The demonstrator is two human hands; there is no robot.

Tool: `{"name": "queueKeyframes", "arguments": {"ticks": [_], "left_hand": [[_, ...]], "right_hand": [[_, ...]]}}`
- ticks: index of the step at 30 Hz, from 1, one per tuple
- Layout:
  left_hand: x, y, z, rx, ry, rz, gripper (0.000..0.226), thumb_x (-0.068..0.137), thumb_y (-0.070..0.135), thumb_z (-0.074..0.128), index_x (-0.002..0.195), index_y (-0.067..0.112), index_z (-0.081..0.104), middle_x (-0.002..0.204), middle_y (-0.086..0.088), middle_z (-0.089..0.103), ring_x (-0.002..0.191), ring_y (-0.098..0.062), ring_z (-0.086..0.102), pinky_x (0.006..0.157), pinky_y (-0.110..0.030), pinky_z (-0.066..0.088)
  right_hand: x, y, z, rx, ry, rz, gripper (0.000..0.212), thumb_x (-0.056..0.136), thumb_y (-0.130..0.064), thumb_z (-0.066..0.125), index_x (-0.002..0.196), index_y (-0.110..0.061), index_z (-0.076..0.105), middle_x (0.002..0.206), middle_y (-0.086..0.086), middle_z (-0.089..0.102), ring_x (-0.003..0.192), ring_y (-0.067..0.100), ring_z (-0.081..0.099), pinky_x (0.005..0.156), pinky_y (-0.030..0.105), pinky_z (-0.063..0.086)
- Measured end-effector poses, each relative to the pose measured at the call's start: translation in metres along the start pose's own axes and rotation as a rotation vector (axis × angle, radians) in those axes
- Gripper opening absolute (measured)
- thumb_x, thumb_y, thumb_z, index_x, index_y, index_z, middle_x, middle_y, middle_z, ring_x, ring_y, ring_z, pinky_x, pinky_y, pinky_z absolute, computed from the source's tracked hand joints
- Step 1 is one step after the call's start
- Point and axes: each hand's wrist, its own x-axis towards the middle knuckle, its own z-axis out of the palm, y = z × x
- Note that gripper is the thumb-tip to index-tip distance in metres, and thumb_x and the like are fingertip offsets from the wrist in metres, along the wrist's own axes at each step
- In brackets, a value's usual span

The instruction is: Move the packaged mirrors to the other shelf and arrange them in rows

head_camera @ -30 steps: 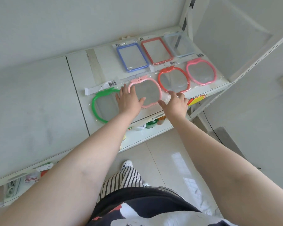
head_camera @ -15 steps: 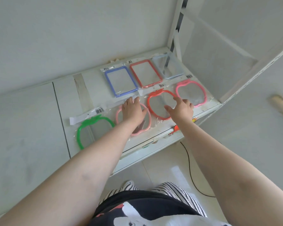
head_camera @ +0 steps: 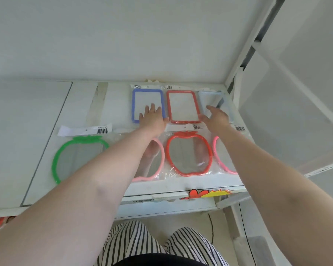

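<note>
Packaged mirrors lie flat in two rows on the white shelf [head_camera: 112, 104]. The back row holds a blue rectangular mirror [head_camera: 140, 96], a red rectangular mirror [head_camera: 183, 104] and a pale clear one [head_camera: 210, 98]. In front lie apple-shaped mirrors: green [head_camera: 75, 158], light pink [head_camera: 154, 164], red [head_camera: 188, 154] and a pink one [head_camera: 219, 156] partly hidden by my right arm. My left hand [head_camera: 152, 117] rests with straight fingers on the blue mirror's lower right corner. My right hand [head_camera: 214, 117] hovers with spread fingers between the red rectangular mirror and the pale one.
The shelf's front edge [head_camera: 161, 194] carries a red and yellow sticker [head_camera: 206, 193]. A white upright post [head_camera: 238, 60] bounds the shelf on the right. A wall stands behind. Bare shelf surface stretches to the left [head_camera: 17, 131]. A lower shelf shows below.
Both hands left the front row of apple-shaped mirrors and reached back to the rectangular ones. The camera view shifted closer and lower over the shelf.
</note>
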Motion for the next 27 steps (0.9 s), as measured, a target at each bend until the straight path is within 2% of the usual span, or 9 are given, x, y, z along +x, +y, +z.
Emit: {"name": "queueKeyframes", "arguments": {"ticks": [4, 9, 16, 21, 25, 27], "left_hand": [[0.014, 0.004, 0.017, 0.026, -0.021, 0.000, 0.055, 0.101, 0.040, 0.028, 0.151, 0.019, 0.021, 0.163, -0.009, 0.004, 0.150, -0.034, 0.000, 0.118, -0.057, 0.007], [0.018, 0.007, 0.026, 0.094, -0.005, 0.013, 0.049, 0.102, 0.035, 0.024, 0.150, 0.027, 0.021, 0.163, -0.007, 0.004, 0.150, -0.034, -0.001, 0.117, -0.059, 0.003], [0.015, 0.006, 0.029, 0.107, 0.017, 0.027, 0.047, 0.102, 0.035, 0.024, 0.149, 0.028, 0.024, 0.162, -0.006, 0.007, 0.149, -0.034, 0.002, 0.118, -0.059, 0.004], [0.014, 0.006, 0.029, 0.093, 0.030, 0.034, 0.046, 0.102, 0.034, 0.026, 0.147, 0.026, 0.028, 0.162, -0.007, 0.011, 0.149, -0.035, 0.005, 0.117, -0.060, 0.007], [0.008, 0.017, 0.023, 0.073, 0.055, 0.022, 0.048, 0.102, 0.031, 0.031, 0.150, 0.026, 0.024, 0.161, -0.011, 0.012, 0.149, -0.036, 0.003, 0.119, -0.056, 0.005], [0.006, 0.024, 0.018, 0.056, 0.090, 0.039, 0.047, 0.101, 0.029, 0.034, 0.147, 0.023, 0.031, 0.157, -0.014, 0.026, 0.147, -0.037, 0.016, 0.118, -0.055, 0.013]], "right_hand": [[0.029, 0.013, 0.011, -0.067, -0.080, -0.030, 0.064, 0.097, -0.048, 0.043, 0.151, -0.018, 0.026, 0.154, 0.015, 0.031, 0.143, 0.036, 0.026, 0.117, 0.045, 0.022], [0.045, 0.022, 0.018, -0.136, -0.074, -0.062, 0.048, 0.098, -0.042, 0.040, 0.134, -0.011, 0.046, 0.139, 0.020, 0.041, 0.132, 0.038, 0.035, 0.107, 0.047, 0.028], [0.048, 0.037, 0.017, -0.128, -0.126, -0.133, 0.056, 0.097, -0.050, 0.041, 0.147, -0.026, 0.036, 0.154, 0.014, 0.029, 0.142, 0.036, 0.022, 0.117, 0.048, 0.020], [0.052, 0.040, 0.015, -0.149, -0.151, -0.154, 0.056, 0.096, -0.050, 0.043, 0.148, -0.029, 0.035, 0.152, 0.015, 0.032, 0.141, 0.038, 0.025, 0.116, 0.048, 0.024], [0.053, 0.034, 0.009, -0.135, -0.139, -0.168, 0.058, 0.094, -0.048, 0.049, 0.147, -0.026, 0.037, 0.151, 0.018, 0.034, 0.139, 0.039, 0.032, 0.115, 0.047, 0.028], [0.049, 0.024, 0.005, -0.109, -0.120, -0.194, 0.056, 0.094, -0.044, 0.052, 0.145, -0.024, 0.041, 0.145, 0.018, 0.041, 0.134, 0.037, 0.039, 0.113, 0.043, 0.031]]}}
